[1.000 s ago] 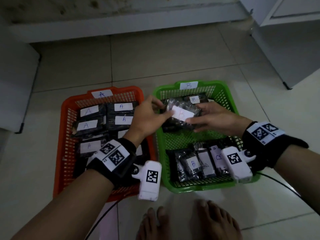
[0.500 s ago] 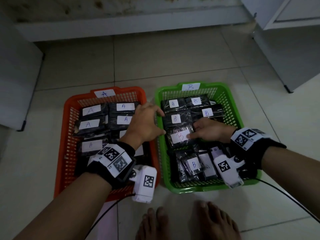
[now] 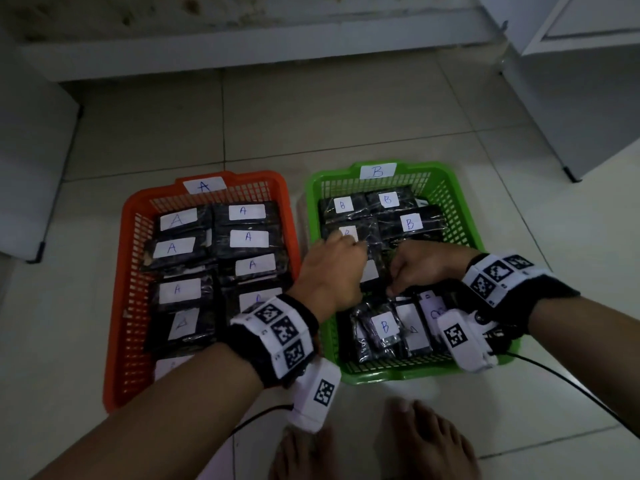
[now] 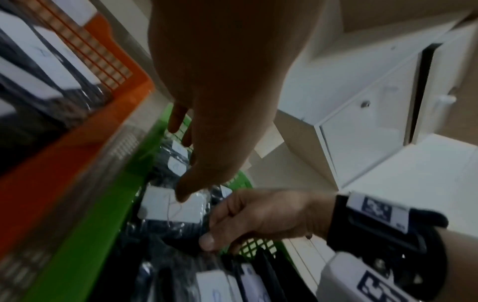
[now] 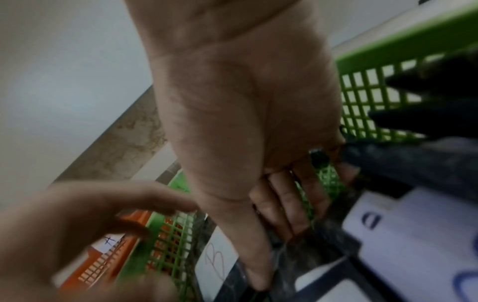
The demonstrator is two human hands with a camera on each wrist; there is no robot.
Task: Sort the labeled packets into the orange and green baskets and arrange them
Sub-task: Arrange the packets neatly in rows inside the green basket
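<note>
Lying flat, long axis sideways, B packet pinched by left hand and right hand.

Two baskets sit side by side on the floor. The basket marked A is on the left and the basket marked B is on the right. Packets marked A lie flat in rows in the left one. Packets marked B lie in the right one. Both hands are down in the right basket, the left hand beside the right hand, with one packet between them. Two bare feet stand in front of the baskets.
</note>
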